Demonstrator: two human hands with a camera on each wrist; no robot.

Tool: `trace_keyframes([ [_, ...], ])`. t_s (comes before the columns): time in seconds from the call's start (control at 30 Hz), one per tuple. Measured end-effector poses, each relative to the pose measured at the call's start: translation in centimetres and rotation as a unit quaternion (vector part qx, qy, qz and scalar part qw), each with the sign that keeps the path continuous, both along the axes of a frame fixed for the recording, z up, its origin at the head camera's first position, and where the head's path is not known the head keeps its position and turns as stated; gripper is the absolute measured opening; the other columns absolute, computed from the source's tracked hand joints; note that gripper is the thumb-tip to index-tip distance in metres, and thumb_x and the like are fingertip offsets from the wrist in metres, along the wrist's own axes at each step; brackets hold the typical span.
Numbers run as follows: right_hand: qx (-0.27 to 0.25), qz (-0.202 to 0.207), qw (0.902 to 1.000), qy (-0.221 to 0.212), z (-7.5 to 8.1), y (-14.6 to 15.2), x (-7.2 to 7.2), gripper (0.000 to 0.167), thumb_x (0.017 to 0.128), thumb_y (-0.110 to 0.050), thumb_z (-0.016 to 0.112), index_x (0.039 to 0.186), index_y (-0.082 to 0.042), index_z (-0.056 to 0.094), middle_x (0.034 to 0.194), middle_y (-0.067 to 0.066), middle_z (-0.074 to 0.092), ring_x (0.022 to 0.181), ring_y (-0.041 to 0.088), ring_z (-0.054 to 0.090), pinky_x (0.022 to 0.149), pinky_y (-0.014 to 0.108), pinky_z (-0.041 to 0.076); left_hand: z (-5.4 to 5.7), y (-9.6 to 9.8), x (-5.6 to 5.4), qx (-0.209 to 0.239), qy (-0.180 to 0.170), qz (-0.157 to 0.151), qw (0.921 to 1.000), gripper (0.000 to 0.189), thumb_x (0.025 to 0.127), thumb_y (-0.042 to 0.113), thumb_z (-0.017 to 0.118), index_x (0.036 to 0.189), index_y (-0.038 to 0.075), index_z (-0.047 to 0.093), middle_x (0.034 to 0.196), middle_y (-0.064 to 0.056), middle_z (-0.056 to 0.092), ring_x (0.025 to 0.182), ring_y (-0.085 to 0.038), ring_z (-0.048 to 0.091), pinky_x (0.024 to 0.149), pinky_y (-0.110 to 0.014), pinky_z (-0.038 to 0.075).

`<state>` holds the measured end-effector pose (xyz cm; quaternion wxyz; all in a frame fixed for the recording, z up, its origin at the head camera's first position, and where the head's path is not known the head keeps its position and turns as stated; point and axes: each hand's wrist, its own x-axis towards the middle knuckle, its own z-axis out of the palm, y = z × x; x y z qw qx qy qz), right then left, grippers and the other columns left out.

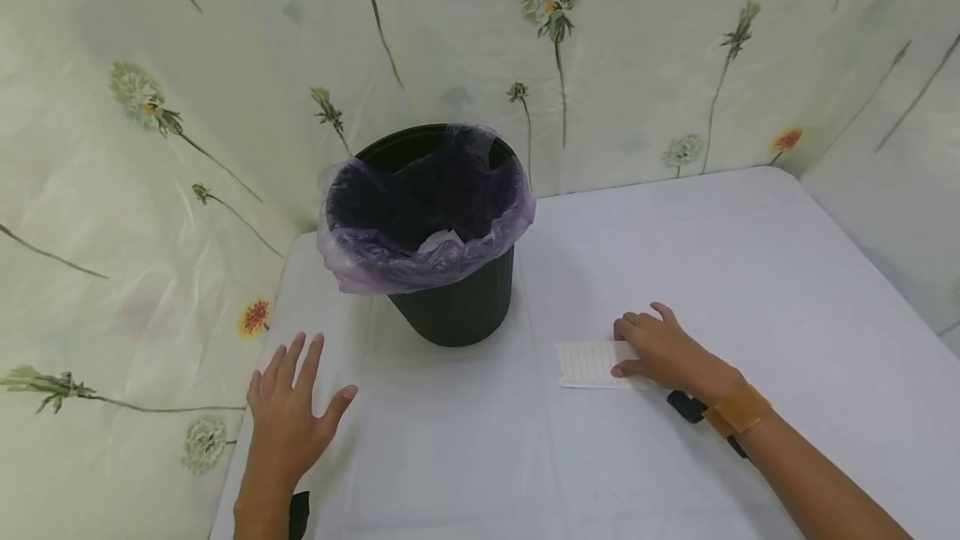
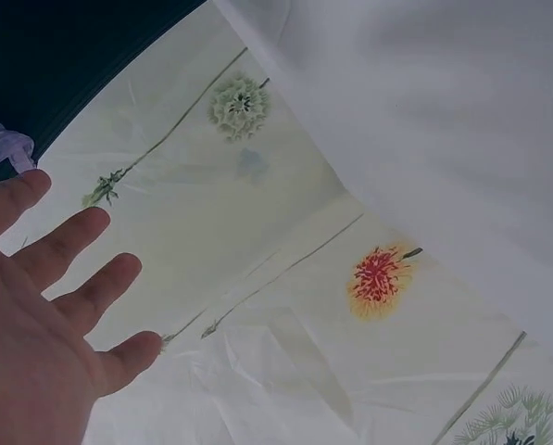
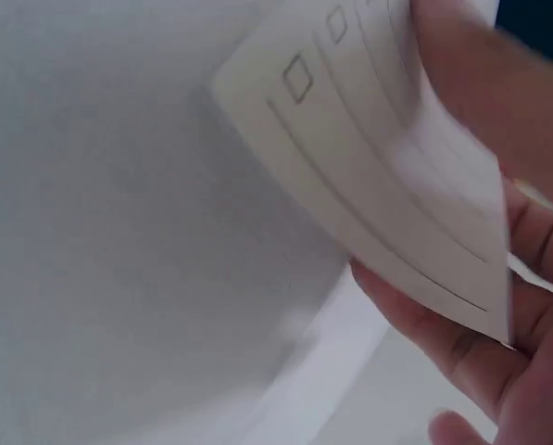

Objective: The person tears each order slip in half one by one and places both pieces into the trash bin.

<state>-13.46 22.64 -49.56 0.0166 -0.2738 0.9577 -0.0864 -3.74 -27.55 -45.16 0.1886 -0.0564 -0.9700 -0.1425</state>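
Paper (image 1: 587, 364): was pinched at one end in the right hand (image 1: 662, 350), on or just over the table (image 1: 660, 248) (hard to tell), right of the bin (image 1: 472, 311), probably against creasing. Held nothing in the left hand (image 1: 288, 422), spread wide, perhaps for balance.

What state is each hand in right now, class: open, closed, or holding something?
Left hand: open and spread, holding nothing.
Right hand: holding the lined paper, pinched between thumb and fingers.
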Motion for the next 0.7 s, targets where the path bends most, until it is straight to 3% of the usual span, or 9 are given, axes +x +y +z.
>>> trace_keyframes([
  [0.2,-0.025,0.002,0.9997,0.002,0.4,-0.1,0.1,0.015,0.08,-0.012,0.084,0.093,-0.011,0.076,0.091,0.002,0.076,0.086,0.023,0.069,0.107,0.068,0.029,0.0,1.2,0.0,-0.013,0.014,-0.038,0.9991,0.082,0.084,0.046,0.077,0.15,0.01,0.045,0.148,-0.021,0.049,0.13,-0.045,0.051,0.102,-0.073,0.032],
  [0.4,-0.059,0.023,0.9967,0.051,2.0,-0.9,1.4,0.012,0.078,-0.007,0.085,0.088,-0.01,0.079,0.079,-0.004,0.076,0.073,0.015,0.068,0.108,0.067,0.032,1.0,4.0,0.4,-0.031,0.032,-0.086,0.9953,0.071,0.08,0.038,0.083,0.138,0.006,0.057,0.13,-0.015,0.065,0.116,-0.035,0.063,0.098,-0.065,0.043],
  [0.57,-0.1,0.083,0.9824,0.134,4.6,-3.7,3.1,0.02,0.069,-0.004,0.089,0.087,-0.01,0.08,0.076,-0.003,0.076,0.074,0.013,0.071,0.106,0.066,0.036,2.6,7.6,0.7,-0.032,0.047,-0.132,0.9896,0.063,0.084,0.041,0.079,0.135,0.008,0.06,0.128,-0.01,0.067,0.116,-0.032,0.063,0.101,-0.067,0.042],
  [0.7,-0.117,0.124,0.9681,0.184,6.2,-6.3,4.6,0.026,0.064,-0.006,0.093,0.086,-0.011,0.081,0.076,-0.003,0.076,0.077,0.012,0.071,0.102,0.067,0.04,3.2,10.5,0.9,-0.028,0.057,-0.178,0.982,0.057,0.09,0.048,0.072,0.132,0.01,0.063,0.126,-0.007,0.069,0.118,-0.029,0.063,0.103,-0.066,0.041],
])
